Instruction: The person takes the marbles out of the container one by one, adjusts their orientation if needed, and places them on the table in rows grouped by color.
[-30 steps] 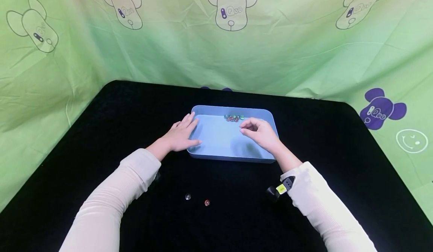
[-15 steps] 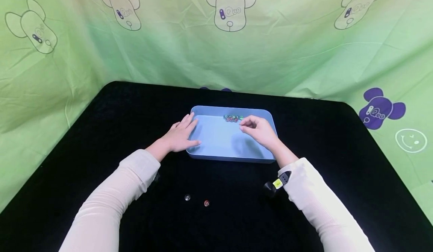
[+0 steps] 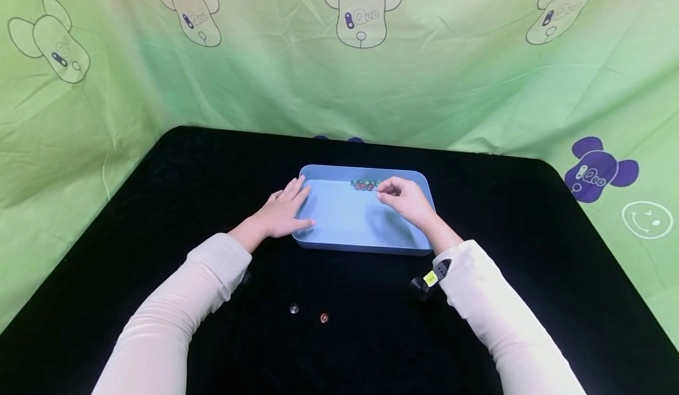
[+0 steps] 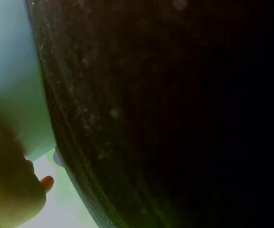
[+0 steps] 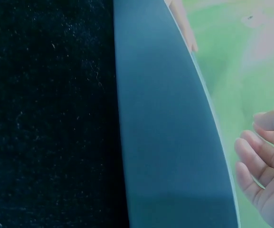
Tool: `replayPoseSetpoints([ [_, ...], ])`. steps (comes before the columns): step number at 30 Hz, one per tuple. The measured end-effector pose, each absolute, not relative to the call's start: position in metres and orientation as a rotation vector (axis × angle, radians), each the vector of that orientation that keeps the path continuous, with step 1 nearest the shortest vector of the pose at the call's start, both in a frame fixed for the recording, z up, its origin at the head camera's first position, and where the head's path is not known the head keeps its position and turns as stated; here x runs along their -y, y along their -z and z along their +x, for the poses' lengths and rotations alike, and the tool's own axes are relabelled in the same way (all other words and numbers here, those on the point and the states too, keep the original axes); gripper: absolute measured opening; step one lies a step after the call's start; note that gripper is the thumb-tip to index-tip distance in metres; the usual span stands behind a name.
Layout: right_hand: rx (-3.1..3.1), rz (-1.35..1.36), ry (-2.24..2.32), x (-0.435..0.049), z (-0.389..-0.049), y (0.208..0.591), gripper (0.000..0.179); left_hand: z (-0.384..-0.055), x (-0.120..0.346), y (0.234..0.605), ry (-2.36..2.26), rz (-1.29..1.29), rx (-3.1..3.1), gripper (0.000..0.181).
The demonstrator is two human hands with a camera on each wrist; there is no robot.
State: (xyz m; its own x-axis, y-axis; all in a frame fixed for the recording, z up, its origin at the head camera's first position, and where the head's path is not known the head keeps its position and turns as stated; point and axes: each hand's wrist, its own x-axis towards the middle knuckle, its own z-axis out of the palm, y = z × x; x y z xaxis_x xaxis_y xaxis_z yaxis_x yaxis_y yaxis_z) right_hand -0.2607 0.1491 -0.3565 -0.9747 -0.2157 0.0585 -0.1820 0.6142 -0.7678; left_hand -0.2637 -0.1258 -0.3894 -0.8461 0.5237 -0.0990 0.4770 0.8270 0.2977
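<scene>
A shallow blue tray (image 3: 339, 212) lies on the black table. Several green and reddish glass marbles (image 3: 363, 185) are bunched along its far wall. My left hand (image 3: 281, 212) rests spread over the tray's left rim, fingers straight, holding nothing. Above the right part of the tray is my right hand (image 3: 405, 200), its thumb and forefinger curled together at the right end of the marble row. The right wrist view shows the fingers (image 5: 253, 145) bent inward; I cannot tell whether a marble sits between the tips.
On the table in front of the tray lie a clear marble (image 3: 294, 308) and a reddish marble (image 3: 325, 318). A green printed cloth (image 3: 265, 88) hangs behind the table. A small black device (image 3: 422, 287) is strapped at the right wrist, low over the table.
My right hand has shifted slightly up toward the far wall, its fingertips now at the right end of the marbles. The left hand and the two loose marbles have stayed put.
</scene>
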Motion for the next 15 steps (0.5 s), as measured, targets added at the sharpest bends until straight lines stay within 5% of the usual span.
replayPoseSetpoints([
  [15, -2.815, -0.322, 1.279, -0.148, -0.274, 0.365, 0.019, -0.263, 0.126, 0.389, -0.392, 0.768, -2.826, 0.079],
])
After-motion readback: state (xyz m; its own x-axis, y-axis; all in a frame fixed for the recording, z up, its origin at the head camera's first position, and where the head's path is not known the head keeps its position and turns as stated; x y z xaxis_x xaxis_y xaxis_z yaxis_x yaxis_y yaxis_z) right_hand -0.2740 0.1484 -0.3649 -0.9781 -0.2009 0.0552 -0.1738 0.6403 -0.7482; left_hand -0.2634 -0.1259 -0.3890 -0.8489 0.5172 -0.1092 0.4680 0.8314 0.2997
